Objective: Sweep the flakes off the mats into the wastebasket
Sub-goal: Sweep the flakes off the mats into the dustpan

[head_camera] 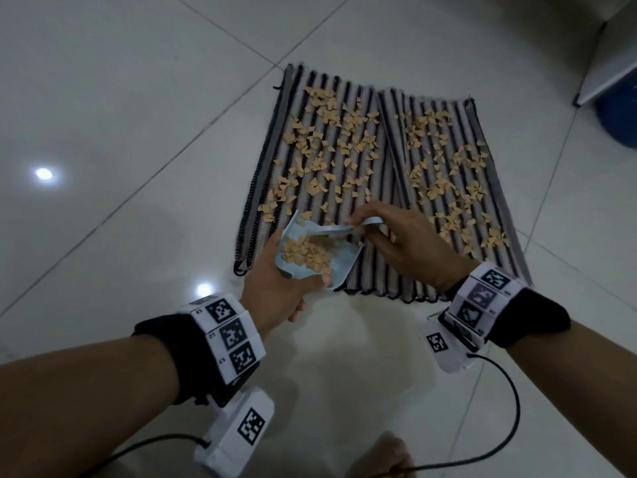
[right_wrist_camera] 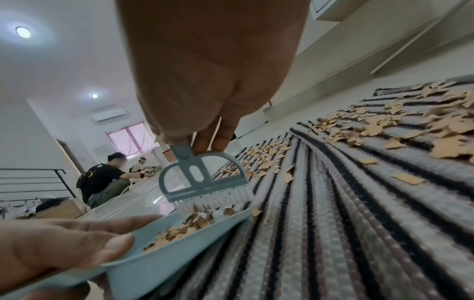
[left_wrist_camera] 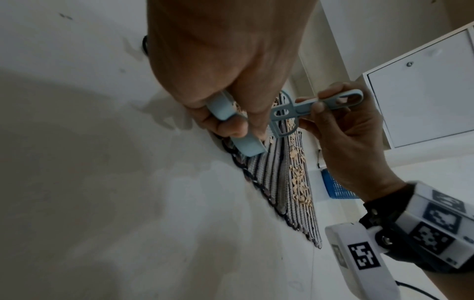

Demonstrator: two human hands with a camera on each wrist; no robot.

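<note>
The left hand (head_camera: 275, 291) grips a pale blue dustpan (head_camera: 312, 251), thumb on its rim and fingers curled underneath, holding it tilted with its front lip on the near end of the left mat (head_camera: 310, 160). A heap of tan flakes (head_camera: 306, 253) lies inside the pan. At about 2 o'clock from the pan, the right hand (head_camera: 403, 246) pinches the handle of a small blue brush (right_wrist_camera: 202, 178), fingers closed around it; in the right wrist view the white bristles touch the flakes at the pan's lip.

Outward from the hands, two striped mats lie side by side on the white tiled floor (head_camera: 120, 132), the right mat (head_camera: 458, 174) slightly overlapping the left one's edge. Loose flakes cover most of both mats from 11 to 2 o'clock of the hands; the strip nearest the pan shows few. A blue wastebasket (head_camera: 617, 119) sits at the far 2 o'clock, well apart from the mats, beside a white cabinet (head_camera: 610, 46).
</note>
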